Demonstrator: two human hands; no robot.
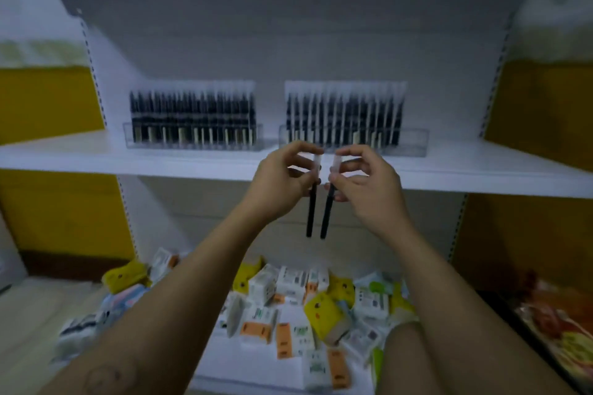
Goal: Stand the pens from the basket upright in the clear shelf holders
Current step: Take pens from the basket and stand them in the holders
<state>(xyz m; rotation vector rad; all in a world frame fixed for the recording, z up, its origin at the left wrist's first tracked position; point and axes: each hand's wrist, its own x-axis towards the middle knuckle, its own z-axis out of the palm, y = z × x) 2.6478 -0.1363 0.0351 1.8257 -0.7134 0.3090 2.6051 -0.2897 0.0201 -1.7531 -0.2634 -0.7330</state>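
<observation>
At the far left a yellow panel stood behind the white shelf. On that shelf the left holder, a clear tray, carried a row of dark pens standing upright side by side. Just in front of the shelf edge the left hand was raised, its grip clamped on the left pen. Thumb and fingers pinched the pale cap end, and the black barrel hung straight down below the hand. Just beside it, across a narrow gap, the right pen hung much the same, tilted slightly. The right hand had its grip clamped near that pen's pale top. Behind the hands, the right holder sat on the same shelf, filled with a second row of pens, also upright. Below, on a lower shelf, a loose heap of small packets in white, orange and yellow spread toward the right.
</observation>
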